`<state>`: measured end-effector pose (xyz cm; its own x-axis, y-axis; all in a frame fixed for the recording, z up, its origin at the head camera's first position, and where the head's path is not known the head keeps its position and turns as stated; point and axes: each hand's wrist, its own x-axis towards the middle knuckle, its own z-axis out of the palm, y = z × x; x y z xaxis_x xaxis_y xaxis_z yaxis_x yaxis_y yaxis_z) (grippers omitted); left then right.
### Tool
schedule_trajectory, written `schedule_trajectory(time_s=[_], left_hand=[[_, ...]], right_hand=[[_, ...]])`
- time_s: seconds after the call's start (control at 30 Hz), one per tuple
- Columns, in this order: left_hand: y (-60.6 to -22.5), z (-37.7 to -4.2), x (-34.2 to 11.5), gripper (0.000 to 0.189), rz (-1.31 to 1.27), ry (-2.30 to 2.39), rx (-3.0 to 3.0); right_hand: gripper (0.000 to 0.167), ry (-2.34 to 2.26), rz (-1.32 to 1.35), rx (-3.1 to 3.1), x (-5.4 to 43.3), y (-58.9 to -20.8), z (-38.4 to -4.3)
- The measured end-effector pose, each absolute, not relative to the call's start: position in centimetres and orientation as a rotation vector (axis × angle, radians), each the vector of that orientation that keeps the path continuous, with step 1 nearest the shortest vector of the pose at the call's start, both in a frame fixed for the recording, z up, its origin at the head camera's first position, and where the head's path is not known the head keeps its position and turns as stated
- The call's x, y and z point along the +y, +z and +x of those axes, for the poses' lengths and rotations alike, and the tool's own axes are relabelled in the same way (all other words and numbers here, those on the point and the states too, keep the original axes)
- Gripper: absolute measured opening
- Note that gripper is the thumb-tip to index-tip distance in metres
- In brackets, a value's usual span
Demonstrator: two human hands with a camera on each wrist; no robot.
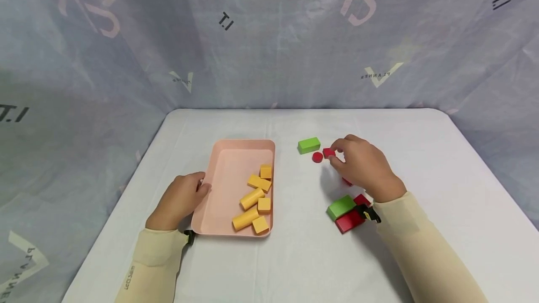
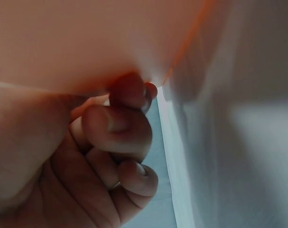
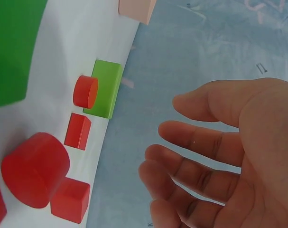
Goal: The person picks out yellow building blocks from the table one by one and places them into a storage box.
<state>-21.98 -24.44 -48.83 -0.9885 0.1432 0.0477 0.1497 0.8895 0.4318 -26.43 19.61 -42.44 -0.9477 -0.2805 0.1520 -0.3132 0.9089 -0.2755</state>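
Note:
My left hand [image 1: 178,200] grips the left rim of a pink tray [image 1: 221,191], its fingers curled at the wall in the left wrist view. Several yellow blocks [image 1: 251,198], both cylinders and box shapes, lie along the tray's right side. Over the right part of the table hovers my right hand [image 1: 366,165], fingers relaxed and slightly bent, nothing between them. Closest to its fingertips is a small red block [image 1: 328,153], with a red disc [image 1: 317,157] beside it. The right wrist view shows a red cylinder [image 3: 35,170] and a red cube [image 3: 71,200], largely hidden by the hand from above.
A light green block [image 1: 309,145] lies behind the red disc. Near the right wrist, a darker green block [image 1: 341,207] stands against a red block [image 1: 350,221]. The white table [image 1: 442,167] meets a grey patterned curtain [image 1: 278,60] at the back.

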Motion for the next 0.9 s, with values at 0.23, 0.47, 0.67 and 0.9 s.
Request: schedule_trajectory(time_s=[0.23, 0.47, 0.67, 0.9], left_hand=[[-48.8, -22.0, -24.4, 0.011, -0.249, -0.685, -3.028], [-48.7, -21.9, -24.3, 0.011, -0.232, -0.691, -3.035], [-48.7, -21.9, -24.3, 0.009, -0.224, -0.698, -3.038], [-48.9, -21.9, -24.4, 0.01, -0.222, -0.687, -3.037]], right_hand=[[0.029, 0.466, 0.434, -2.992, 20.4, -42.1, -26.4], [0.035, 0.456, 0.378, -3.105, 21.2, -41.9, -26.3], [0.038, 0.485, 0.305, -3.199, 22.2, -41.7, -26.4], [0.041, 0.525, 0.271, -3.228, 23.1, -41.5, -26.6]])
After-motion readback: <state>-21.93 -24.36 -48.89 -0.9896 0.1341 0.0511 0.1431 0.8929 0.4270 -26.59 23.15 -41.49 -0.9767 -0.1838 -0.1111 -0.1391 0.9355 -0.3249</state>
